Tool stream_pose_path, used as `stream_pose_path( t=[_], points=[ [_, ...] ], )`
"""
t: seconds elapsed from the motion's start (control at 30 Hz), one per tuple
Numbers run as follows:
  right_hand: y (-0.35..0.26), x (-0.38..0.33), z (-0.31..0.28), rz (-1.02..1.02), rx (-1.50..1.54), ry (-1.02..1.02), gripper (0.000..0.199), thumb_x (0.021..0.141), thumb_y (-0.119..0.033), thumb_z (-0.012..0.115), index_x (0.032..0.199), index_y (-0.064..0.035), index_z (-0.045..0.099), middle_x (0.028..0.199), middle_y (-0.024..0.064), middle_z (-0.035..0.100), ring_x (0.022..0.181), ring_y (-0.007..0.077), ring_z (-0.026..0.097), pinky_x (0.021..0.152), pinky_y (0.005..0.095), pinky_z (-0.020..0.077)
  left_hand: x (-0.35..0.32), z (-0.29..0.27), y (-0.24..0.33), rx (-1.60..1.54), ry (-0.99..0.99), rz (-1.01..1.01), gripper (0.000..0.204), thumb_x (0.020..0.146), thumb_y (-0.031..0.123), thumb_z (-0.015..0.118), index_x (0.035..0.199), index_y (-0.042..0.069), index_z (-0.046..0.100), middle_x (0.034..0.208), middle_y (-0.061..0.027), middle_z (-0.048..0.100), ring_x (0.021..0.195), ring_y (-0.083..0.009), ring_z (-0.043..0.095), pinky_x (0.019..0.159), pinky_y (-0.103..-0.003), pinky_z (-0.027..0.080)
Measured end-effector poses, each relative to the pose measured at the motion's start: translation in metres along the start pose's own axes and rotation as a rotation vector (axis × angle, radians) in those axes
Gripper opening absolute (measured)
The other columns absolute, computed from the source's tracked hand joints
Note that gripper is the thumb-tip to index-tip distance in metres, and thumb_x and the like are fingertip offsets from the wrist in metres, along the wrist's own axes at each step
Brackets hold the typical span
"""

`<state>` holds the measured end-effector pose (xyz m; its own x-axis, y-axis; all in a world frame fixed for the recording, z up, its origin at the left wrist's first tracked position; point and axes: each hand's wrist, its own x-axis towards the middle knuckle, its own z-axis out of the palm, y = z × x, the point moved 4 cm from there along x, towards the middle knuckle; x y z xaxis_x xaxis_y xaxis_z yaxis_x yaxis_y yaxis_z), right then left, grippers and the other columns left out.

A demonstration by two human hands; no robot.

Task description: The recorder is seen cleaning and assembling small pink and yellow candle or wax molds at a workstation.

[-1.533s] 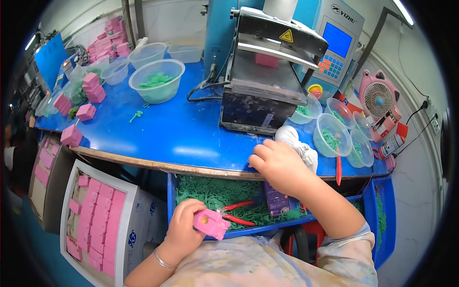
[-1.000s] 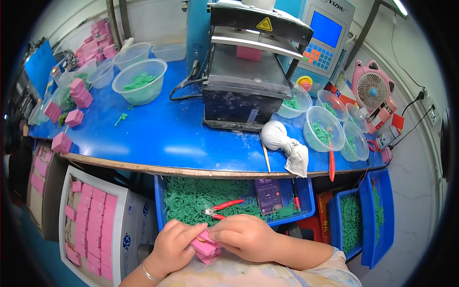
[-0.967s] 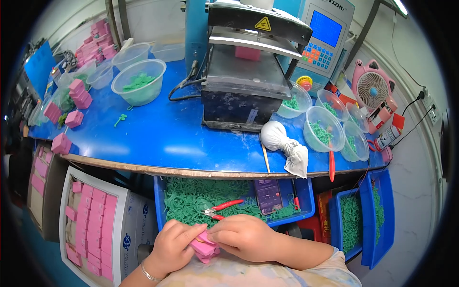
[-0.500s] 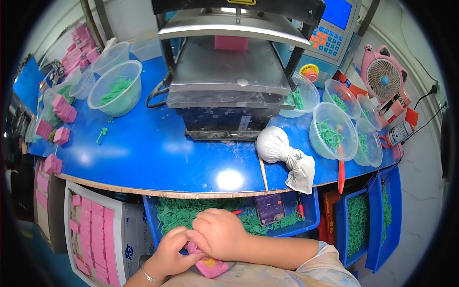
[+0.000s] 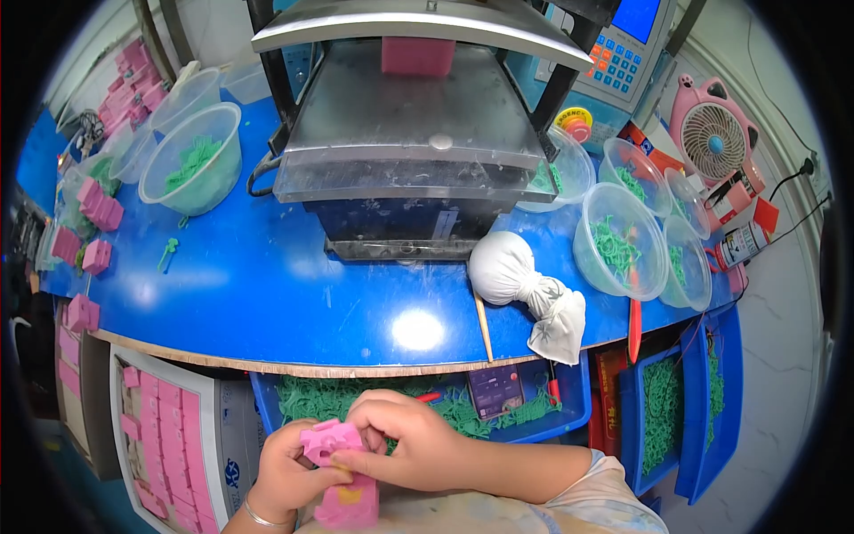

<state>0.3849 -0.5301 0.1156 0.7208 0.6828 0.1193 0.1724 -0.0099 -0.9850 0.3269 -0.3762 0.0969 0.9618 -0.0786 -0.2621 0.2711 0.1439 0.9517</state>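
Observation:
In front of my body both hands are closed on a pink rubber-like mould block. My left hand (image 5: 286,467) grips the left side of the block (image 5: 331,440), and a metal bangle circles that wrist. My right hand (image 5: 405,443) holds it from the right, its thumb pressed on the near side. The upper part shows a notched, uneven face. Just below the thumbs hangs a second pink part with a yellow patch (image 5: 350,503); whether the two are joined is hidden. Beneath the hands lies a blue tray (image 5: 578,418) of green, thin, branching pieces.
A machine with metal plates (image 5: 400,116) stands on the blue table (image 5: 267,311). Near its front edge lie a tied white cloth pouch (image 5: 503,267) and a wooden stick (image 5: 483,327). Plastic bowls (image 5: 623,280) hold green pieces. Pink blocks (image 5: 98,256) sit at left. A phone (image 5: 496,392) lies in the tray.
My right hand has turned from a closed, knuckles-up grip to a thumb-on-top hold. The mould's notched upper part now shows between the hands. The view has shifted slightly.

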Motion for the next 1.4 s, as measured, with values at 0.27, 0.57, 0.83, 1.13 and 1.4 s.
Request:
stream_pose_path(
  t=[0.27,0.57,0.83,1.13,1.4],
  points=[
    [-0.009,-0.003,0.013,-0.196,0.191,0.062,0.021,0.077,-0.009,0.070,0.092,-0.0023,0.058,0.087,0.0070,0.052,0.075,0.0175,0.050,0.067,0.0291,0.0424,0.006,-0.008,0.007,0.073,-0.114,0.411,0.030,0.064,0.013,0.078,0.084,-0.003,0.061,0.082,-0.0114,0.062,0.080,-0.0223,0.058,0.072,-0.031,0.047],
    [-0.010,-0.010,0.015,-0.282,-0.054,0.130,0.030,0.076,-0.014,0.068,0.100,-0.0028,0.055,0.087,0.0092,0.048,0.076,0.0225,0.048,0.066,0.0317,0.0408,-0.014,0.007,0.023,0.348,0.207,0.585,0.026,0.072,0.019,0.073,0.083,0.001,0.057,0.083,-0.0099,0.057,0.078,-0.0206,0.052,0.069,-0.030,0.042],
    [0.001,-0.015,0.024,-0.111,-0.160,-0.056,0.029,0.077,-0.016,0.068,0.096,-0.0007,0.053,0.091,0.0110,0.049,0.074,0.0231,0.054,0.063,0.0317,0.0454,-0.010,0.003,0.027,0.589,0.078,0.663,0.032,0.062,0.014,0.079,0.083,0.002,0.058,0.083,-0.0092,0.057,0.074,-0.0225,0.051,0.068,-0.032,0.042],
    [0.030,-0.029,0.013,0.106,0.105,0.124,0.030,0.067,-0.011,0.079,0.087,-0.0013,0.060,0.076,0.0028,0.050,0.058,0.0070,0.047,0.050,0.0218,0.0384,0.000,0.010,-0.006,-0.319,-0.078,0.059,0.024,0.083,0.001,0.060,0.106,-0.005,0.054,0.097,-0.0086,0.058,0.090,-0.0133,0.057,0.080,-0.027,0.048],
    [0.020,-0.025,0.014,0.112,0.073,0.044,0.031,0.072,-0.006,0.074,0.097,0.0012,0.057,0.084,0.0054,0.052,0.067,0.0089,0.053,0.056,0.0220,0.0454,0.002,0.010,-0.011,-0.316,-0.088,0.081,0.022,0.085,0.004,0.058,0.104,-0.005,0.056,0.104,-0.0084,0.051,0.095,-0.0148,0.052,0.085,-0.029,0.043]
  ],
)
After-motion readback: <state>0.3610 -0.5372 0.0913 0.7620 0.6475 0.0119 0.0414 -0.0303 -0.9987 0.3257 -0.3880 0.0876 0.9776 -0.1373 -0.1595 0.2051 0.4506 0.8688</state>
